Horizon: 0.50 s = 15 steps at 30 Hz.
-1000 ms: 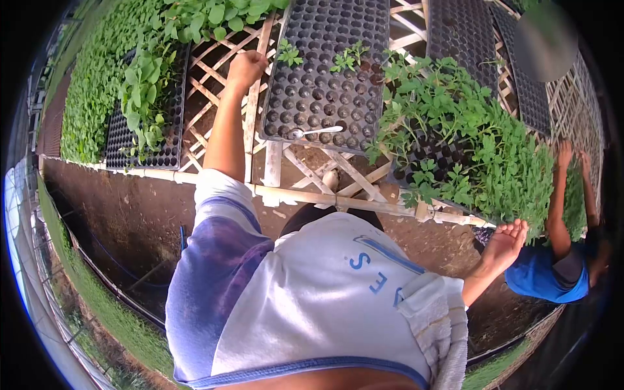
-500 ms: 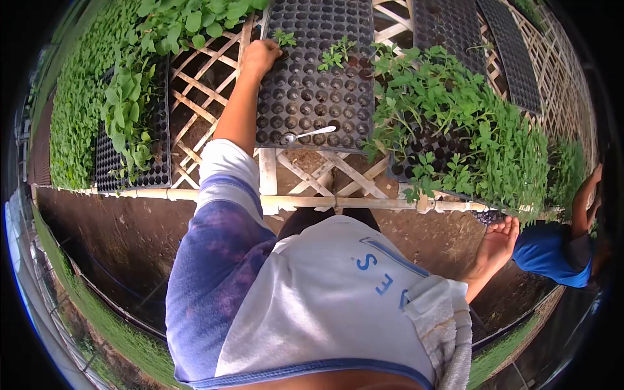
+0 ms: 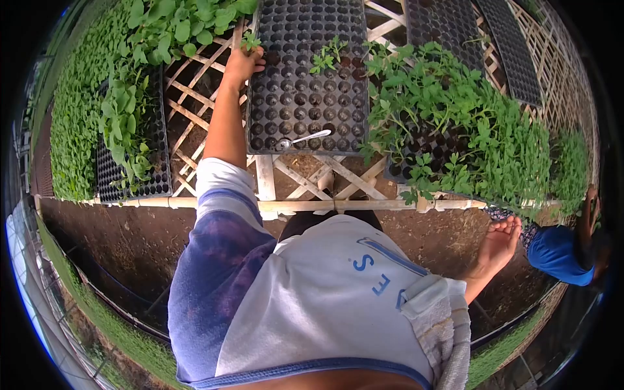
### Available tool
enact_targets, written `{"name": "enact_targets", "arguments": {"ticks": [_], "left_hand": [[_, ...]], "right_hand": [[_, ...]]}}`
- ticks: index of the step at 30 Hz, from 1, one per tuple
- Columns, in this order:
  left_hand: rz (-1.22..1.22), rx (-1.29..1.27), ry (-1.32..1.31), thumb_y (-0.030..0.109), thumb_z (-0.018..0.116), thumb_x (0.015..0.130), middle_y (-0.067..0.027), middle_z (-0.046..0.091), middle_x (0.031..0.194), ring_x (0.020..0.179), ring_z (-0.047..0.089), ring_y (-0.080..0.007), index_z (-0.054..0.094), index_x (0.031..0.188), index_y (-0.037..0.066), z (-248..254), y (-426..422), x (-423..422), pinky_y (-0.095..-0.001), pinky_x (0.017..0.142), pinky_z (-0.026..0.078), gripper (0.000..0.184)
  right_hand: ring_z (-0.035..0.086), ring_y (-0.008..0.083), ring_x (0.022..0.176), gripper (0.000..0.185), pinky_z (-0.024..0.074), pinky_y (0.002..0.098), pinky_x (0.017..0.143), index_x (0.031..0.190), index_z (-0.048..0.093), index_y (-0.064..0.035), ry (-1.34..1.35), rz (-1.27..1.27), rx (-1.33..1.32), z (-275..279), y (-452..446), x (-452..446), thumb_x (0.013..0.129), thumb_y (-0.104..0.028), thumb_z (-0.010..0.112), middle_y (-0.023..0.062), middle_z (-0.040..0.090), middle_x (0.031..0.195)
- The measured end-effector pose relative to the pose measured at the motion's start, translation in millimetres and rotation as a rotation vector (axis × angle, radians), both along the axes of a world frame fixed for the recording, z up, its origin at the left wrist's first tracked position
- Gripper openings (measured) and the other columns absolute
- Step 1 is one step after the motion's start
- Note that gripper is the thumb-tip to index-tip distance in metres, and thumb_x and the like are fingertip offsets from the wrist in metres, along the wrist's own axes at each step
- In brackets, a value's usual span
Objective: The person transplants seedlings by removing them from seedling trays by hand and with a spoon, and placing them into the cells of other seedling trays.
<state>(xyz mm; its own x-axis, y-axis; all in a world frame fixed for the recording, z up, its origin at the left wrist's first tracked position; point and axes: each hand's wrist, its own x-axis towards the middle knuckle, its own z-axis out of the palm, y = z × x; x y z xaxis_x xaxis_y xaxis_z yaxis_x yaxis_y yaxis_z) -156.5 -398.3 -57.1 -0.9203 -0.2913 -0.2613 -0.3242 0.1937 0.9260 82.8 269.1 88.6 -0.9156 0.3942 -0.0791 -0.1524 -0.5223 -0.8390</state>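
Fingers (image 3: 258, 60) of left hand (image 3: 242, 66) hold seedling (image 3: 250, 41), leaves beyond.

Spoon (image 3: 312, 137) — glossy metal; tray (image 3: 309, 84) — black, plastic-looking; shirt (image 3: 312, 292) — cloth.

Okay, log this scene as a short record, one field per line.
left hand: at the middle tray's left edge, pinching a small seedling
right hand: palm up, fingers loosely curled, nothing visible in it
middle tray: black, many round cells, on a bamboo lattice
on middle tray: metal spoon near the front edge; loose-looking sprigs farther back
left side: dense broad-leaved plants
right side: feathery-leaved seedlings
others: person in blue, far right
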Motion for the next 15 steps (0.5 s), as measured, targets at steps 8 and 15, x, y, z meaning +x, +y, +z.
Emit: {"name": "enact_targets", "arguments": {"ticks": [8,15], "left_hand": [[0.010,0.363,0.053,0.009,0.057,0.099,-0.0100,0.060,0.100,0.087,0.065,-0.0236,0.055,0.111,-0.003,25.7,3.4,-5.8,-0.0369,0.085,0.059,0.017],[-0.236,0.350,0.186,0.008,0.058,0.098,-0.0086,0.061,0.100,0.087,0.064,-0.0185,0.058,0.108,-0.002,98.1,120.1,-101.3,-0.0334,0.084,0.059,0.015]], "right_hand": [[0.060,0.0139,0.089,0.024,0.0496,0.0298,0.079,0.119,0.058,-0.0037,0.010,-0.039,0.019,3.6,21.3,-7.9,0.099,-0.018,0.057,0.0067,0.066,0.109],[0.060,0.0112,0.085,0.024,0.0503,0.0271,0.076,0.118,0.059,-0.0057,-0.052,-0.266,0.064,14.1,44.9,0.4,0.098,-0.019,0.059,0.0041,0.065,0.104]]}}
